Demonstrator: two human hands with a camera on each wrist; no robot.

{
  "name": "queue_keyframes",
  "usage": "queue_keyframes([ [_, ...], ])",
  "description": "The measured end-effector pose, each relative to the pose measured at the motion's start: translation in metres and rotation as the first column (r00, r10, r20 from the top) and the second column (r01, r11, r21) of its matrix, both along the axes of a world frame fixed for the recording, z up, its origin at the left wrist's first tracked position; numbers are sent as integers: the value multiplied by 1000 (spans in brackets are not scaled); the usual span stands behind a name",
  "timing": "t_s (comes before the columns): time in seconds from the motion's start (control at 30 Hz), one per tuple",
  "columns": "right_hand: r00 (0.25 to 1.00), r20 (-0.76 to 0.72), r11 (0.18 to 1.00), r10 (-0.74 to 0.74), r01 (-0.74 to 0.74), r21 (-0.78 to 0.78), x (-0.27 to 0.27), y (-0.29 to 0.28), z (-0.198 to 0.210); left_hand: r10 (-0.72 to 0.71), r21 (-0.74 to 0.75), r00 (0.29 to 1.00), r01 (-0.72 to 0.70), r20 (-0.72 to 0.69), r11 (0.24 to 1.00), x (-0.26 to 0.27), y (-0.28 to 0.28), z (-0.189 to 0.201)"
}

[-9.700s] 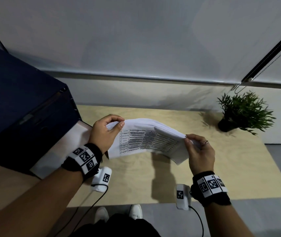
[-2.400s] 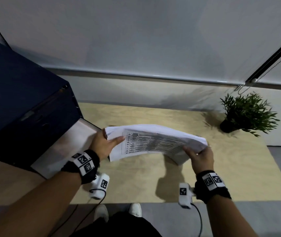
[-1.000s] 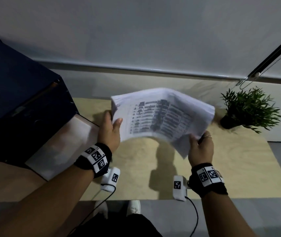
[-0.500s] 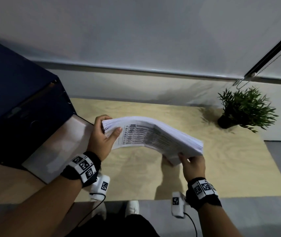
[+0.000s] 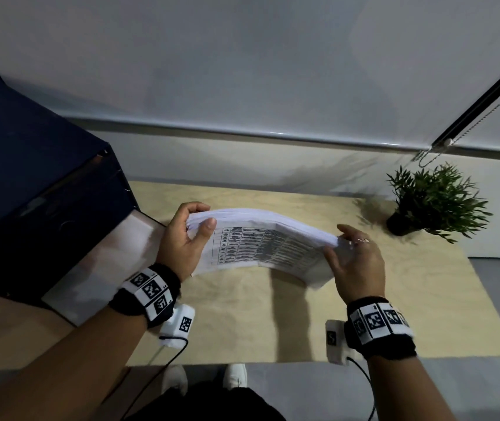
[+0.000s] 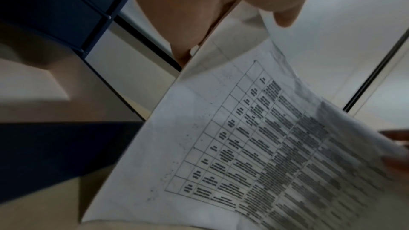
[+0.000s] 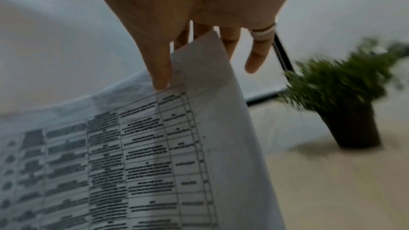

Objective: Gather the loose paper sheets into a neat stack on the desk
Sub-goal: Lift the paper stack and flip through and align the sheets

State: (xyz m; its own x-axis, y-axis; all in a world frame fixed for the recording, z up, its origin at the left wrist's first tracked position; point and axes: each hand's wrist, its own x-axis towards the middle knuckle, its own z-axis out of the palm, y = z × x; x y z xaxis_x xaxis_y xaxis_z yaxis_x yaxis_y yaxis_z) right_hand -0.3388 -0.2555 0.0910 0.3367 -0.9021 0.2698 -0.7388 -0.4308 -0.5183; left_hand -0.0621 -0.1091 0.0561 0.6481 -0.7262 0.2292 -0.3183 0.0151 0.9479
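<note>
A stack of printed paper sheets (image 5: 267, 247) with a table on its top page hangs arched above the wooden desk (image 5: 242, 323). My left hand (image 5: 198, 218) grips its left end, thumb on the printed face and fingers curled over the far edge. My right hand (image 5: 337, 243) pinches the right end, thumb on the near face and fingers behind. In the left wrist view the printed sheet (image 6: 254, 155) slopes away from the palm (image 6: 199, 6). The right wrist view has the thumb (image 7: 159, 69) lying on the paper's (image 7: 155, 155) corner.
A dark blue cabinet (image 5: 30, 177) stands at the desk's left, with a pale panel (image 5: 106, 262) sloping from it onto the desk. A small potted plant (image 5: 434, 202) sits at the back right corner. A roller blind fills the wall behind.
The stack, raised with its face toward me a second ago, has come down and lies flatter over the desk. My right hand has moved from under the right corner up to the right edge.
</note>
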Motion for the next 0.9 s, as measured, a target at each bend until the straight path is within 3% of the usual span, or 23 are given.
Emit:
queue_keyframes([
  [0.07,967,-254,990,25,-59,-127,15,1,9,0,47,999,-2,34,999,2,1,-3],
  [0.13,918,-382,972,108,-177,-152,41,4,14,14,73,999,-18,51,997,4,0,-5],
  [0.27,837,-450,914,311,-394,-100,104,15,26,34,104,996,-42,80,994,1,-2,2],
  [0.37,803,-456,911,385,-410,46,120,15,37,53,107,997,-59,59,993,7,-1,10],
  [0.43,877,-333,935,345,-351,46,106,5,50,66,77,998,-65,-16,995,15,1,13],
  [0.5,944,-125,952,305,-307,9,91,-8,59,165,27,985,-166,44,986,28,9,13],
  [0.57,945,169,951,280,-297,83,80,-17,62,260,-19,959,-259,116,966,33,17,15],
  [0.6,911,322,936,258,-318,149,77,-18,61,241,-32,967,-239,83,970,32,17,17],
  [0.67,820,554,899,147,-344,270,76,-19,49,38,-81,982,-53,-185,995,25,9,27],
  [0.73,774,628,882,85,-351,313,78,-16,35,-122,-154,889,58,-441,986,19,-6,35],
  [0.8,740,671,877,54,-356,322,80,-11,26,-54,-95,922,19,-384,995,14,-15,48],
  [0.9,712,702,907,34,-317,277,81,5,24,179,-78,973,-192,-146,978,3,-19,54],
])
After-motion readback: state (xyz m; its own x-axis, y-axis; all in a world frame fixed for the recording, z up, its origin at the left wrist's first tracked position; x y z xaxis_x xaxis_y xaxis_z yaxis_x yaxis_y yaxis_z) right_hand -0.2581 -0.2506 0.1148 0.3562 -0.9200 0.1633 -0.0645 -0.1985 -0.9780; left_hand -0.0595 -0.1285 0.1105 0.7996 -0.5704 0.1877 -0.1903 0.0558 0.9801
